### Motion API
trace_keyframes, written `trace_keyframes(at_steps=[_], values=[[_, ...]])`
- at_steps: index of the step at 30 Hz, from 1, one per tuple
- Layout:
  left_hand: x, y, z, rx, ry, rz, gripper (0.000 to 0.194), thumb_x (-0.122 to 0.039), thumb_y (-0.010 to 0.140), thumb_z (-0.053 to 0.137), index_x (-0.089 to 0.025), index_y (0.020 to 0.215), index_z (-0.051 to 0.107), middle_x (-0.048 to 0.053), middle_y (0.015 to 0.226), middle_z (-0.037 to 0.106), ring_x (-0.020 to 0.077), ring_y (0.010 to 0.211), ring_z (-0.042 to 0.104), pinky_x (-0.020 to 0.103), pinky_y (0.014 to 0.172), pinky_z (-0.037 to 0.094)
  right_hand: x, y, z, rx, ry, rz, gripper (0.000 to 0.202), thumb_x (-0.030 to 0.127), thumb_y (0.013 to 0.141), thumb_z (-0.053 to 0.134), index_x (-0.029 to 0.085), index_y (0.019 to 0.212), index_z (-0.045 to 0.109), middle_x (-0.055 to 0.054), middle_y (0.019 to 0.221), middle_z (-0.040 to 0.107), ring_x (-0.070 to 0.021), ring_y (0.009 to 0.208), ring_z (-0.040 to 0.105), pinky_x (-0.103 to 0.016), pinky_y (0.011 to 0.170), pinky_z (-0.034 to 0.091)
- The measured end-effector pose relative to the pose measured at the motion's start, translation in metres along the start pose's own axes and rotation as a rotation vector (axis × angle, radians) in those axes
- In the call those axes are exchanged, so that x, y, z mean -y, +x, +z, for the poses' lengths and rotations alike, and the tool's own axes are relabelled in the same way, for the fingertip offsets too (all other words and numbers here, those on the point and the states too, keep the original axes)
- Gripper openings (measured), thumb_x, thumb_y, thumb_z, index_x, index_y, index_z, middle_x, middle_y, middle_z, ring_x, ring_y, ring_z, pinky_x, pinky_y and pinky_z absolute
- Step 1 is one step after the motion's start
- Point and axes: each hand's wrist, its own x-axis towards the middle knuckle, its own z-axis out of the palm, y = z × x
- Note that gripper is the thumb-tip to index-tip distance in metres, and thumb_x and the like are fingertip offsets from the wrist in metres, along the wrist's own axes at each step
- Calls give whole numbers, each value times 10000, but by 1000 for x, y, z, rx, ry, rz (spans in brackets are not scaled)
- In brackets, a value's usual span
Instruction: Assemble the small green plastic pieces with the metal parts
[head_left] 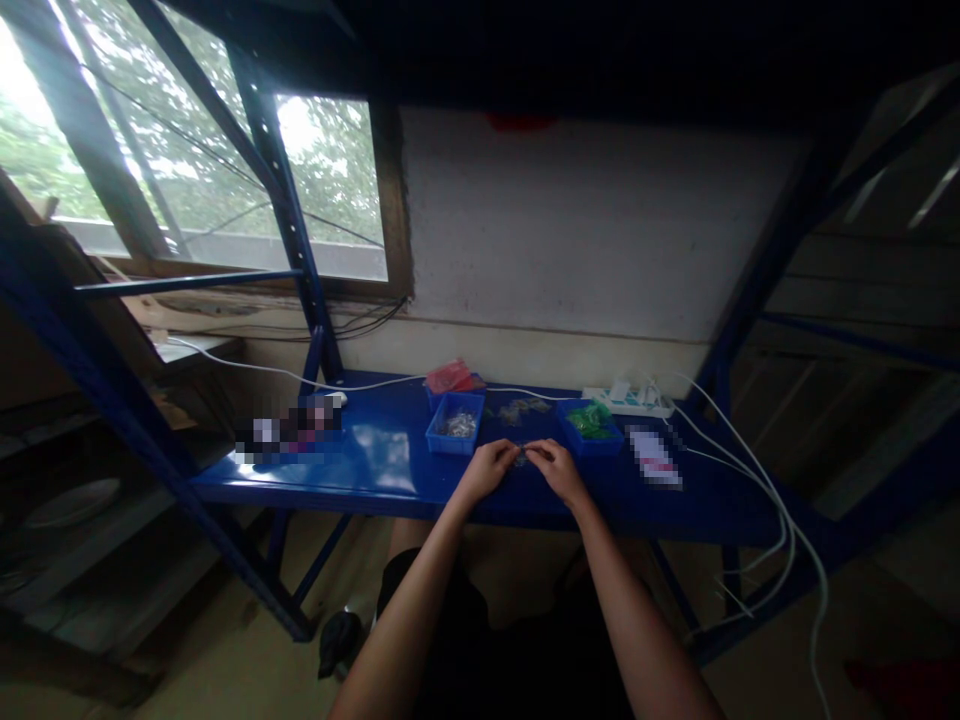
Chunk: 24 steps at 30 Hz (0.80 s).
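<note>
Left hand (491, 468) and right hand (555, 467) met over the blue worktop (375, 470), fingers pinched together on a small part (523, 453) — too tiny to identify, blue tray (454, 424) just behind.

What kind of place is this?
Likely a small home or shed workshop for hand assembly: a blue metal shelf bench under a window, small blue bins of parts, a power strip. Both hands pinch something tiny.
</note>
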Motion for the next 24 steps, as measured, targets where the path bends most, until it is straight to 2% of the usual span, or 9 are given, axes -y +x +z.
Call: trace_keyframes(at_steps=[4, 10, 12, 17, 20, 24], values=[[2, 1, 0, -9, 4, 18, 322, -406, 849, 464, -139, 729, 599, -14, 614, 554, 117, 578, 461, 226, 559, 330, 2, -1, -1, 3, -36, 1, 225, 350, 761, 559, 197, 814, 716, -42, 767, 663, -185, 729, 600, -296, 691, 461], [0, 1, 0, -25, 12, 15, 322, -403, 849, 463, -137, 739, 607, -12, 617, 559, 116, 573, 452, 228, 553, 321, 6, -1, -2, 60, 31, 12, 254, 303, 775, 510, 195, 849, 728, -68, 896, 724, -219, 863, 642, -329, 786, 476], [-1, 1, 0, -26, 13, 4, 322, -405, 850, 461, -137, 738, 601, -15, 608, 550, 114, 564, 445, 228, 545, 313, 6, -2, -2, 71, 38, 29, 271, 308, 781, 504, 188, 873, 729, -65, 866, 726, -212, 814, 649, -315, 742, 488], [0, 1, 1, -28, 11, -10, 333, -423, 849, 454, -138, 748, 595, -15, 603, 539, 113, 555, 437, 227, 540, 311, 4, -2, -1, 79, 56, 104, 330, 322, 788, 496, 146, 979, 700, 0, 559, 612, -141, 508, 553, -246, 517, 439], [0, 1, 0, -25, 1, -13, 339, -430, 847, 455, -136, 771, 605, -5, 616, 557, 120, 565, 457, 227, 539, 320, 4, -2, 0, 70, 111, 121, 335, 327, 780, 497, 145, 995, 680, 18, 535, 577, -128, 484, 534, -235, 497, 433], [-1, 1, 0, -16, 0, -13, 341, -426, 850, 455, -134, 776, 616, 5, 638, 587, 123, 570, 481, 226, 542, 334, 4, -2, 0, 66, 150, 126, 308, 332, 774, 503, 158, 958, 678, 5, 571, 606, -134, 512, 565, -245, 518, 459]])
